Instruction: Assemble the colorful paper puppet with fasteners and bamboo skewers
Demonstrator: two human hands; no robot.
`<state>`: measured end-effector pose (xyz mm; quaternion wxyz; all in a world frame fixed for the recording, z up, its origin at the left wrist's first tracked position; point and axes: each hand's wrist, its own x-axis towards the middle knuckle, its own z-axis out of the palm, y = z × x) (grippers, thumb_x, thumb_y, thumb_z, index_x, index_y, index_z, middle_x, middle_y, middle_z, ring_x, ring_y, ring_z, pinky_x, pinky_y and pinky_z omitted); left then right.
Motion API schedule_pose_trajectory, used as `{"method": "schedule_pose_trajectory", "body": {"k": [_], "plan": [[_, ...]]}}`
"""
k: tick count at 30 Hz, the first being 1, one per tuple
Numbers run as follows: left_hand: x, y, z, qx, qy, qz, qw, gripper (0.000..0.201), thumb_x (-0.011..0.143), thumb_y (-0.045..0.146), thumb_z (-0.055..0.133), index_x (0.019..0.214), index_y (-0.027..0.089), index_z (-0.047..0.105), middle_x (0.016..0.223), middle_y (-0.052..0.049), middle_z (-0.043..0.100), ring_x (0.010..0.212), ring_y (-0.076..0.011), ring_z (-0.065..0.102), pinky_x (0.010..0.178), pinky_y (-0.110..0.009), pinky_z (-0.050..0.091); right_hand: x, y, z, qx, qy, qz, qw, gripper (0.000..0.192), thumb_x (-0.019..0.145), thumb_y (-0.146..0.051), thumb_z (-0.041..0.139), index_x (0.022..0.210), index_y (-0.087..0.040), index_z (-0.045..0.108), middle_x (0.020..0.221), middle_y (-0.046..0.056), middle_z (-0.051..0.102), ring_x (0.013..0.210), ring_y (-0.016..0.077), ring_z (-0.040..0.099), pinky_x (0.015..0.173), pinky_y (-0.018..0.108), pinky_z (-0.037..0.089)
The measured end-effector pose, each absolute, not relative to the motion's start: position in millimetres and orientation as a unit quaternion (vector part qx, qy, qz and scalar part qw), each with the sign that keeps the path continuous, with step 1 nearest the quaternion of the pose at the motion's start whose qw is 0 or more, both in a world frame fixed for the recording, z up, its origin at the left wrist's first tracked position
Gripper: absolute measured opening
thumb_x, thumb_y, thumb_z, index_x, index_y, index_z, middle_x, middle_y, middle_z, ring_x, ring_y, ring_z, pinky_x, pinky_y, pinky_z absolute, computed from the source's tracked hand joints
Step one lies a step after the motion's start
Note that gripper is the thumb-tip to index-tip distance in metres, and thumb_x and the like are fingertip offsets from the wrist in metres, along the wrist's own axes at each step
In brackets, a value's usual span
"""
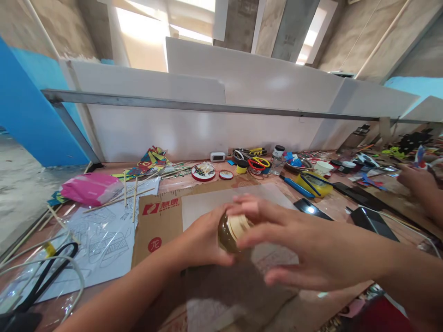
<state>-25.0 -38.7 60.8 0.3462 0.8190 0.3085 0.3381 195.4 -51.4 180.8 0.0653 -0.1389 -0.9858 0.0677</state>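
My left hand (207,237) is wrapped around a glossy olive-brown round thing with a cream inner part, which looks like a roll of tape (238,226). My right hand (294,240) reaches in from the right with its fingers spread and slightly blurred. Its fingertips lie over or beside the roll; whether they touch it I cannot tell. Under both hands a sheet of translucent paper (277,196) covers part of a brown cardboard piece (155,230). Faint red marks show through the paper. Fingers hide much of the roll's edge.
Line drawings (107,244) and a pink packet (92,189) lie left. At the back stand bead lids (203,172), scissors (259,162) and small jars. A phone (313,209), a blue cutter (296,186) and another person's hand (417,182) are right. Cables (44,272) run front left.
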Motion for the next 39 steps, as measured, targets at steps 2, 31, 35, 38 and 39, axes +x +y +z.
{"method": "schedule_pose_trajectory", "body": {"k": [2, 31, 35, 38, 39], "plan": [[-24, -39, 60, 0.806, 0.324, 0.353, 0.348, 0.089, 0.062, 0.034, 0.082, 0.139, 0.023, 0.038, 0.137, -0.011, 0.054, 0.12, -0.03, 0.056, 0.099, -0.044, 0.048, 195, -50, 172, -0.227, -0.965, -0.015, 0.128, 0.075, 0.082, -0.059, 0.064, 0.14, -0.018, 0.043, 0.141, 0.019, 0.045, 0.13, 0.0301, 0.046, 0.104, 0.046, 0.043], [-24, -42, 64, 0.807, 0.329, 0.33, 0.363, 0.086, 0.061, 0.036, 0.082, 0.135, 0.025, 0.04, 0.132, -0.008, 0.059, 0.114, -0.0279, 0.06, 0.096, -0.042, 0.05, 196, -61, 194, -0.175, -0.982, 0.071, 0.015, 0.026, 0.083, -0.02, 0.071, 0.106, -0.031, 0.067, 0.128, 0.006, 0.056, 0.122, 0.0239, 0.055, 0.096, 0.039, 0.05], [-25, -39, 61, 0.803, 0.309, 0.355, 0.365, 0.086, 0.064, 0.032, 0.081, 0.137, 0.025, 0.037, 0.137, -0.009, 0.055, 0.121, -0.0279, 0.056, 0.1, -0.041, 0.048, 197, -70, 198, -0.179, -0.977, 0.093, 0.066, 0.043, 0.079, -0.051, 0.072, 0.114, -0.029, 0.064, 0.143, 0.007, 0.047, 0.134, 0.0265, 0.045, 0.103, 0.041, 0.047], [-24, -41, 59, 0.805, 0.308, 0.362, 0.355, 0.09, 0.062, 0.035, 0.083, 0.138, 0.024, 0.036, 0.134, -0.01, 0.056, 0.118, -0.0287, 0.058, 0.098, -0.042, 0.049, 192, -60, 181, -0.267, -0.953, 0.023, 0.144, 0.087, 0.071, -0.068, 0.068, 0.14, -0.021, 0.046, 0.14, 0.017, 0.049, 0.127, 0.0318, 0.05, 0.098, 0.046, 0.048], [-24, -42, 59, 0.805, 0.313, 0.359, 0.355, 0.09, 0.061, 0.036, 0.083, 0.138, 0.023, 0.036, 0.131, -0.011, 0.058, 0.115, -0.0285, 0.059, 0.096, -0.042, 0.05, 190, -55, 175, -0.288, -0.948, 0.024, 0.133, 0.089, 0.071, -0.07, 0.067, 0.141, -0.02, 0.045, 0.133, 0.017, 0.055, 0.118, 0.0312, 0.056, 0.093, 0.045, 0.051]]}}
